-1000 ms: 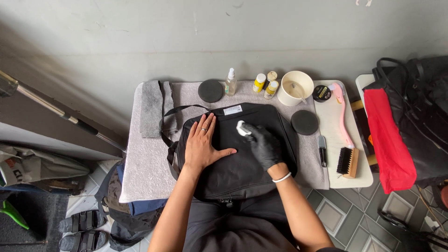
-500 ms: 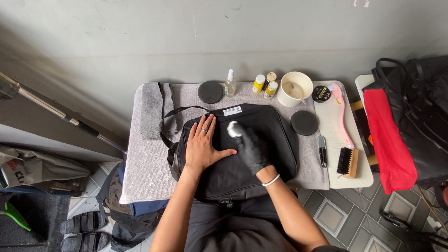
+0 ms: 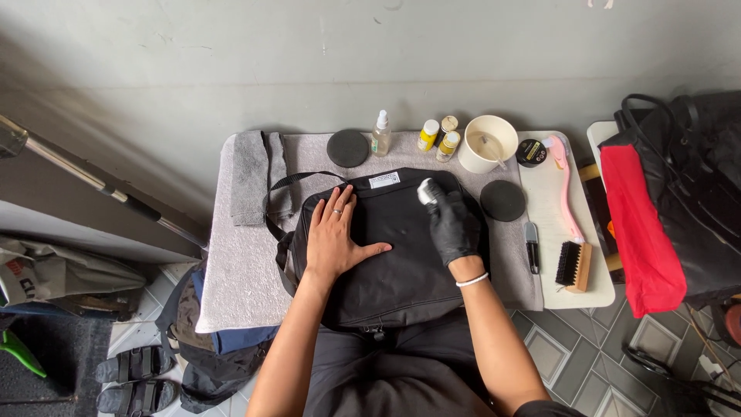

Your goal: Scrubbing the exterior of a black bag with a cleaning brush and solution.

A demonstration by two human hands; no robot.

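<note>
Holding the black bag (image 3: 390,247) flat at table centre, bare left hand (image 3: 333,235) fingers spread wide, gloved right hand (image 3: 451,220) gripping a small white pad (image 3: 426,191) on its far top; likely mid-scrub, wiping onward next.

A single head-worn camera looks almost straight down from above the person, facing the grey wall at 12 o'clock, close enough to fill the middle with the table (image 3: 247,278), both forearms entering from 6 o'clock, floor tiles at 5 o'clock.
</note>
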